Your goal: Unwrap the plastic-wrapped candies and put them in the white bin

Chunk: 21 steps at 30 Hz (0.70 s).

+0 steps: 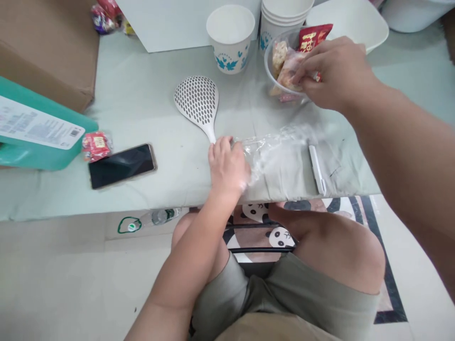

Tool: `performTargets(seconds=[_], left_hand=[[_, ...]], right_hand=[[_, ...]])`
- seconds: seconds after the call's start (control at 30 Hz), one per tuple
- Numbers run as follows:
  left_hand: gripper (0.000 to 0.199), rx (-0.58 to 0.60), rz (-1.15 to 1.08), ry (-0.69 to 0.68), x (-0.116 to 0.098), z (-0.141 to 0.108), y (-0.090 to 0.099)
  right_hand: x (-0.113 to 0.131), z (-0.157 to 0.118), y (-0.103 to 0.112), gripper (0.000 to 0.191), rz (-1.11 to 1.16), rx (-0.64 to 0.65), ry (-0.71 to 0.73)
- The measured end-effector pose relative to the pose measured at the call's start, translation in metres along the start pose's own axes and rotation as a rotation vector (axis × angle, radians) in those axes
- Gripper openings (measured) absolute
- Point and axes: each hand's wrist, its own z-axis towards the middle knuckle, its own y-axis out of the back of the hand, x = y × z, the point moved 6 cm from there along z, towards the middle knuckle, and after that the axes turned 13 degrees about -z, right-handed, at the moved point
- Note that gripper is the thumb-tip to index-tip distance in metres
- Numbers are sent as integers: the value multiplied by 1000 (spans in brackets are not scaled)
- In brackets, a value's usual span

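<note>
My right hand [336, 76] reaches over a clear plastic bowl [269, 71], its fingertips pinched on a small wrapped snack packet [289, 71] inside. A red packet [314, 38] stands up against the bowl's far side. Near the table's front edge, my left hand [229, 161] has its fingers curled on a crumpled clear plastic bag [265, 147], which spreads to the right and is partly blurred. A light grey slotted skimmer [197, 102] lies just beyond that hand; its handle runs to the fingertips and its lower end is hidden.
A paper cup [230, 40], stacked cups [284, 14] and a white dish [350, 21] stand at the back. To the left are a phone [122, 166], a red packet [96, 146], a green jug [42, 128] and a cardboard box [50, 47]. A slim white object [317, 170] lies right.
</note>
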Motion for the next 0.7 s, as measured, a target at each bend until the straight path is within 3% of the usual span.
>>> performTargets(seconds=[0.07, 0.17, 0.23, 0.27, 0.33, 0.4, 0.47, 0.53, 0.6, 0.7], left_hand=[[38, 10, -9, 5, 1, 0, 0], [50, 35, -36, 9, 3, -2, -1], [53, 38, -65, -1, 3, -3, -1], [54, 30, -83, -13, 3, -3, -1], [58, 8, -112, -37, 0, -4, -1], [64, -7, -134, -71, -5, -5, -2], [64, -19, -160, -154, -14, -9, -3], [59, -27, -189, -274, -26, -14, -4], [54, -23, -198, -334, -36, -20, -5], [58, -3, -141, -252, -41, -25, -10]], right_hand=[[5, -9, 13, 33, -26, 21, -88], [25, -44, 36, 32, 163, -200, -98], [38, -80, 36, 28, 337, -364, -135], [44, -97, 27, 27, 436, -376, -175], [56, -125, -1, 21, 647, -281, -304], [75, -141, -28, 29, 903, -124, -329], [94, -147, -42, 51, 1120, 11, -259], [107, -146, -43, 71, 1264, 95, -149], [108, -145, -39, 79, 1296, 114, -96], [91, -151, -38, 75, 1182, 8, -206]])
